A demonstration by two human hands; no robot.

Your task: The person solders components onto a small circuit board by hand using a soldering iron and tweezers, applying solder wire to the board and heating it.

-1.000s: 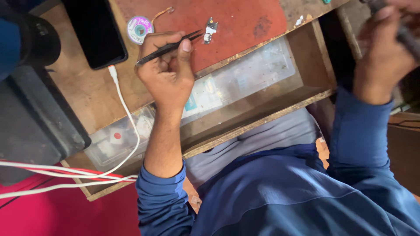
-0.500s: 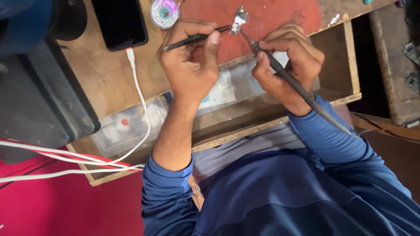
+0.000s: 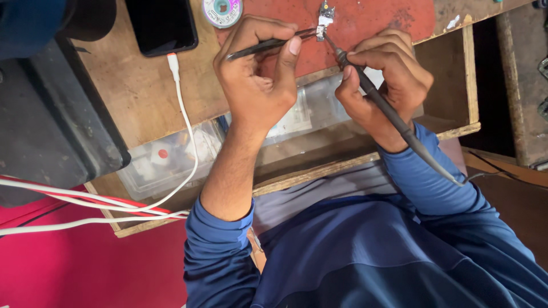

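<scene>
My left hand (image 3: 260,74) grips dark tweezers (image 3: 268,45) whose tips pinch a small electronic part (image 3: 324,20) lying on the red work mat (image 3: 377,20). My right hand (image 3: 388,80) holds a dark soldering iron (image 3: 399,122) like a pen. The iron's tip touches the same small part from the right. The iron's cable runs off over my blue sleeve toward the lower right. Both hands rest over the open wooden drawer.
A black phone (image 3: 161,23) with a white charging cable (image 3: 182,114) lies on the wooden bench, a round wick spool (image 3: 222,10) beside it. Clear plastic boxes (image 3: 165,159) sit in the drawer. White and red cables (image 3: 68,208) cross a red surface at left.
My right hand came in from the upper right with the soldering iron and set its tip on the small part. My left hand moved the tweezers to the part. The view shifted.
</scene>
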